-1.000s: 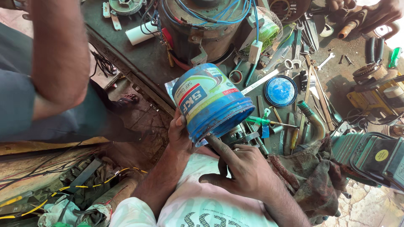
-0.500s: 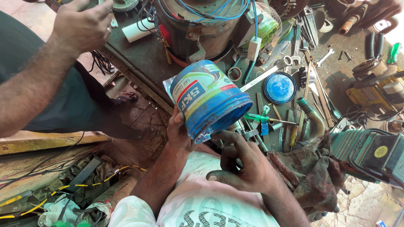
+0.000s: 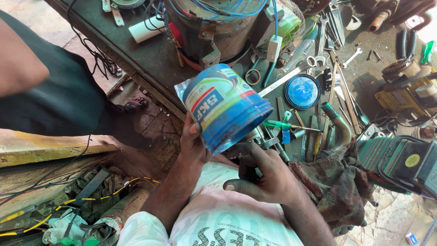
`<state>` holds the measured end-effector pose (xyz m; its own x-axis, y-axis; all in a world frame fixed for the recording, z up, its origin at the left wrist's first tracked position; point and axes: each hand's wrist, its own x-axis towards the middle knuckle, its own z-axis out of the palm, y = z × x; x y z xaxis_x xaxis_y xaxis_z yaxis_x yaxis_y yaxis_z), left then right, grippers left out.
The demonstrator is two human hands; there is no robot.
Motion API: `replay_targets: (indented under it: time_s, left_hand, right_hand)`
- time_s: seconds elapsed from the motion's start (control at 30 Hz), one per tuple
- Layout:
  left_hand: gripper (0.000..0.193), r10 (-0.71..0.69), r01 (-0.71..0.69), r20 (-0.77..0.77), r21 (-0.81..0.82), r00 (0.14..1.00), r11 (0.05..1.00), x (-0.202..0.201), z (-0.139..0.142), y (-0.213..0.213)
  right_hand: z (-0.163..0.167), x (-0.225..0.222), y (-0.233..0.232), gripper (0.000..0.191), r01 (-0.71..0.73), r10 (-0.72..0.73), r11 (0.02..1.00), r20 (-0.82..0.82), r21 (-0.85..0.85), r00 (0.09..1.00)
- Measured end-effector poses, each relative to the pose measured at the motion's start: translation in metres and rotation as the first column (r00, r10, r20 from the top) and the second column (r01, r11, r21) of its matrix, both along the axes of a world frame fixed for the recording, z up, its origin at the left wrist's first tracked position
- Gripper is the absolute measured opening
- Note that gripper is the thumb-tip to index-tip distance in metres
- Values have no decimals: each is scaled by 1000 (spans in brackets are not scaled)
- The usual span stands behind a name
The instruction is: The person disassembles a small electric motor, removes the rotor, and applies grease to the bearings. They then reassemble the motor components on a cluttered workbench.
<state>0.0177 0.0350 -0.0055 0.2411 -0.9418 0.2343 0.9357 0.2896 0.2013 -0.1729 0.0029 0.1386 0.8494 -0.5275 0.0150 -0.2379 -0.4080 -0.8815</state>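
Observation:
My left hand (image 3: 193, 146) grips a blue plastic tub (image 3: 227, 107) with a printed label, tilted so its open mouth faces down and to the right. My right hand (image 3: 261, 175) is just under the tub's mouth, fingers curled around a small dark metal part that is mostly hidden. The tub's round blue lid (image 3: 302, 91) lies on the cluttered workbench (image 3: 150, 54) beyond. Both hands are above my white shirt.
Another person in dark clothing (image 3: 59, 98) stands at the left, a sandalled foot (image 3: 134, 105) on the floor. The bench holds a motor housing (image 3: 209, 23) with blue wires, spanners, screwdrivers and a white tube (image 3: 145, 28). A dirty rag (image 3: 337, 182) and green tool case (image 3: 400, 159) lie right.
The other person's raised hand has moved out of view at the upper left. My right hand's fingers have curled in closer under the tub. The tub stays tilted in my left hand.

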Motion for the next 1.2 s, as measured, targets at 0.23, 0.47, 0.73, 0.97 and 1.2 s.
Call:
replay_targets:
  time_s: [0.23, 0.47, 0.73, 0.97, 1.2]
  left_hand:
    - [69, 6, -7, 6, 47, 1000, 999, -2, 2, 1]
    - [69, 25, -25, 30, -4, 999, 1000, -7, 7, 1]
    - [60, -24, 24, 12, -59, 1000, 998, -4, 3, -4]
    - [62, -30, 30, -6, -67, 1000, 997, -6, 3, -5]
    - [64, -20, 20, -5, -45, 1000, 999, -7, 6, -3]
  right_hand:
    - [-1, -1, 1, 79, 53, -50, 997, 48, -65, 998]
    - [-4, 5, 1, 73, 93, -108, 978, -77, -185, 991]
    - [-1, -1, -3, 72, 56, -64, 973, -32, -223, 997]
    - [-3, 2, -2, 80, 35, -38, 998, -61, -48, 997]
    - [-5, 1, -3, 80, 11, -10, 1000, -36, 5, 999]
